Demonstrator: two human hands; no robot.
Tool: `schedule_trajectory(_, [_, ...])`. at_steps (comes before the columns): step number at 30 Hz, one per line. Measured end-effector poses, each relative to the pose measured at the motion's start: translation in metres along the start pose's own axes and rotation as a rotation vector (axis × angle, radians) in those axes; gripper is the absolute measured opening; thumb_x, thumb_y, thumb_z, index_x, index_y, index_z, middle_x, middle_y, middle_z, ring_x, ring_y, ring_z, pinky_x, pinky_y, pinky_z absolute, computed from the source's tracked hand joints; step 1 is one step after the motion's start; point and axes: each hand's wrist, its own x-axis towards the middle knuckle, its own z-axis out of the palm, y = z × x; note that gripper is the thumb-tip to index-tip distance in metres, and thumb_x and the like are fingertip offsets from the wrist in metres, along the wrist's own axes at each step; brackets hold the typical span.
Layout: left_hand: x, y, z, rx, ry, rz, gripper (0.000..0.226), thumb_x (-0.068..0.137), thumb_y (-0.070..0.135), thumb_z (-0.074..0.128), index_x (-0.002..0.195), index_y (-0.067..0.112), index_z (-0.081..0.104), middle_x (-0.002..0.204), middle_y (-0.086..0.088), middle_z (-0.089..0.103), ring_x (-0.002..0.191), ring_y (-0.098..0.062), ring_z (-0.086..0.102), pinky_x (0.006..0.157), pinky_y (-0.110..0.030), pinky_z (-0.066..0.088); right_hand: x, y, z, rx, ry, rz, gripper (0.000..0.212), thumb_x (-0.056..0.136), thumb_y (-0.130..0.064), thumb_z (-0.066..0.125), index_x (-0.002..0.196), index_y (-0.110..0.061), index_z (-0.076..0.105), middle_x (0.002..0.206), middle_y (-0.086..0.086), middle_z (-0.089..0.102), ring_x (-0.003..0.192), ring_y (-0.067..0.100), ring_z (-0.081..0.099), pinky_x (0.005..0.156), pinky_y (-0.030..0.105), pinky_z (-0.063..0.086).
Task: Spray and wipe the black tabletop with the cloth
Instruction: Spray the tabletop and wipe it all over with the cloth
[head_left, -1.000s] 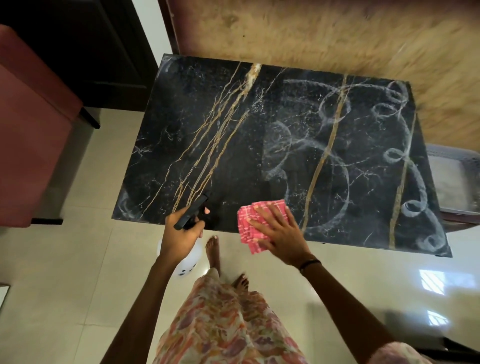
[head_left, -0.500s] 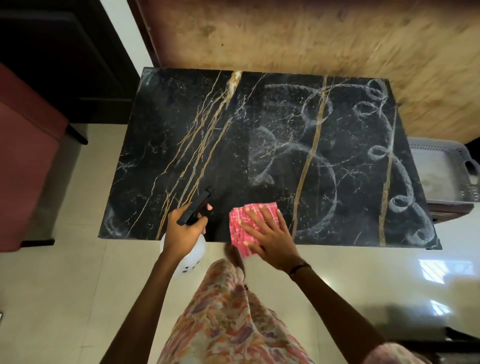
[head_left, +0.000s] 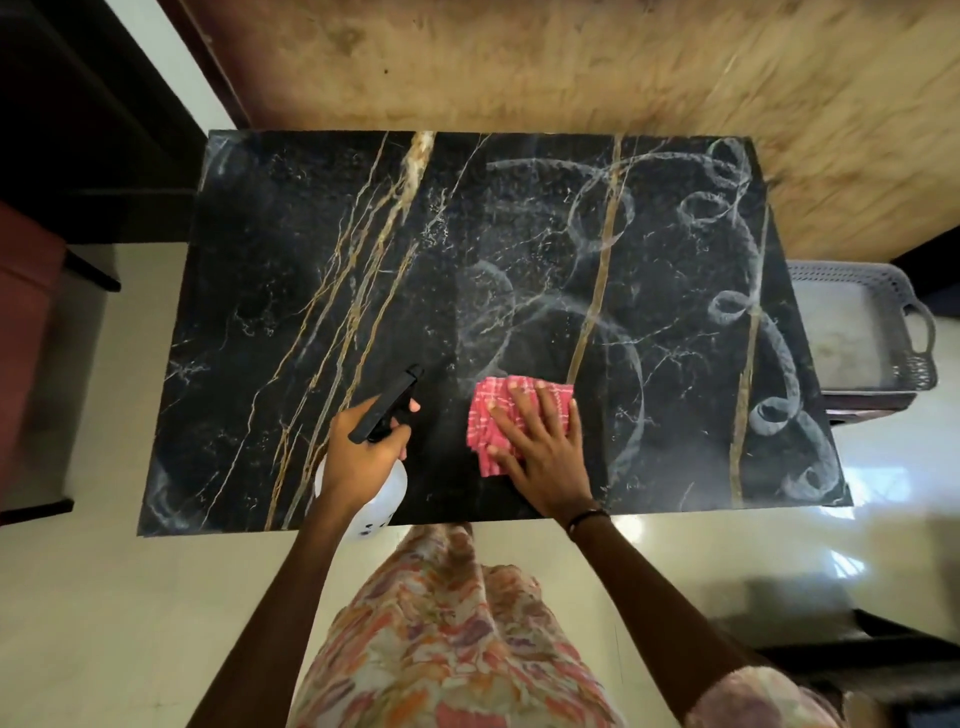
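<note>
The black tabletop (head_left: 322, 249) is marble-patterned with gold veins and pale curly smear marks across its right half. My left hand (head_left: 363, 452) grips a white spray bottle (head_left: 382, 501) with a black nozzle (head_left: 387, 402), held over the near edge and aimed out over the table. My right hand (head_left: 543, 447) lies flat with spread fingers on a folded pink checked cloth (head_left: 485, 415), pressing it onto the tabletop near the front middle.
A wooden panel (head_left: 571, 67) runs behind the table. A grey plastic tray (head_left: 914, 332) sits on a low stand at the right. A red seat (head_left: 26, 332) and dark furniture stand at the left. Glossy pale floor tiles (head_left: 104, 597) surround the table; my floral skirt hangs below.
Both hands have moved farther onto the tabletop from its near edge. The cloth has slid forward under my right hand. The view has shifted closer over the table.
</note>
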Motion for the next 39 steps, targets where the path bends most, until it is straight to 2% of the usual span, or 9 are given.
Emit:
schedule_trajectory(5, [0.019,0.014,0.014,-0.057,-0.047,0.052,0.037,0.081,-0.017,0.051,0.084,0.016,0.066,0.052,-0.013,0.049,0.040,-0.007,0.050,0.049,-0.010,0.042,-0.068,0.029,0.013,-0.048,-0.002,-0.177,0.060,0.097,-0.060,0.029,0.150,-0.037,0.018,0.160,0.000,0.013,0.147,0.030,0.009,0.115,0.060,0.010])
schedule_trajectory(12, [0.033,0.020,0.021,-0.074,-0.052,0.070,0.037,0.081,-0.019,0.050,0.084,0.015,0.066,0.052,-0.010,0.049,0.040,-0.006,0.050,0.049,-0.010,0.043,-0.056,0.098,-0.010,-0.004,-0.034,0.142,0.060,0.097,-0.060,0.018,0.151,-0.035,0.013,0.159,0.005,0.019,0.147,0.031,0.009,0.110,0.063,0.021])
schedule_trajectory(16, [0.039,0.023,0.023,-0.094,-0.043,0.067,0.038,0.080,-0.019,0.050,0.083,0.015,0.066,0.054,-0.011,0.049,0.040,-0.006,0.049,0.048,-0.010,0.042,0.009,0.068,-0.018,0.022,-0.004,0.235,0.060,0.095,-0.061,0.019,0.150,-0.037,0.018,0.160,0.001,0.012,0.147,0.032,0.006,0.114,0.062,0.005])
schedule_trajectory(21, [0.049,0.024,0.029,-0.054,-0.005,0.043,0.039,0.079,-0.017,0.053,0.073,0.020,0.065,0.054,-0.014,0.053,0.045,-0.008,0.054,0.052,-0.011,0.046,0.027,0.011,-0.006,0.019,-0.011,-0.030,0.055,0.097,-0.056,0.026,0.149,-0.038,0.023,0.160,0.000,0.017,0.147,0.031,0.006,0.113,0.063,0.008])
schedule_trajectory(23, [0.053,0.024,0.032,-0.037,0.040,0.021,0.040,0.079,-0.016,0.054,0.065,0.020,0.062,0.053,-0.014,0.053,0.045,-0.007,0.054,0.054,-0.009,0.046,0.008,0.021,-0.001,0.007,-0.012,-0.174,0.056,0.096,-0.055,0.034,0.149,-0.038,0.023,0.160,-0.002,0.017,0.147,0.031,0.010,0.114,0.062,0.010])
schedule_trajectory(25, [0.057,0.029,0.035,-0.073,0.057,-0.008,0.032,0.080,-0.016,0.053,0.075,0.013,0.066,0.054,-0.012,0.052,0.044,-0.006,0.053,0.054,-0.010,0.046,-0.008,0.050,-0.002,-0.039,-0.005,-0.263,0.058,0.096,-0.057,0.034,0.150,-0.038,0.021,0.160,-0.002,0.017,0.147,0.030,0.013,0.114,0.060,0.013])
schedule_trajectory(31, [0.069,0.035,0.039,-0.110,0.088,-0.016,0.034,0.081,-0.018,0.050,0.088,0.011,0.066,0.054,-0.009,0.052,0.045,-0.004,0.052,0.057,-0.010,0.048,0.029,0.109,-0.025,-0.017,-0.038,-0.111,0.056,0.098,-0.059,0.019,0.150,-0.039,0.019,0.160,-0.001,0.015,0.148,0.031,0.008,0.111,0.063,0.018])
schedule_trajectory(35, [0.075,0.034,0.041,-0.124,0.094,-0.050,0.038,0.080,-0.017,0.050,0.081,0.017,0.066,0.043,0.003,0.053,0.038,-0.004,0.047,0.049,-0.009,0.041,0.095,0.070,-0.034,0.024,-0.012,0.045,0.057,0.096,-0.061,0.019,0.148,-0.037,0.024,0.158,0.001,0.013,0.145,0.034,0.011,0.113,0.065,0.007])
schedule_trajectory(39, [0.079,0.031,0.042,-0.103,0.130,-0.103,0.038,0.077,-0.016,0.053,0.054,0.014,0.056,0.040,0.003,0.051,0.036,-0.005,0.045,0.051,-0.020,0.040,0.117,0.016,-0.029,0.026,-0.025,-0.113,0.056,0.095,-0.057,0.020,0.145,-0.035,0.034,0.157,0.003,0.025,0.144,0.035,0.017,0.111,0.068,0.013])
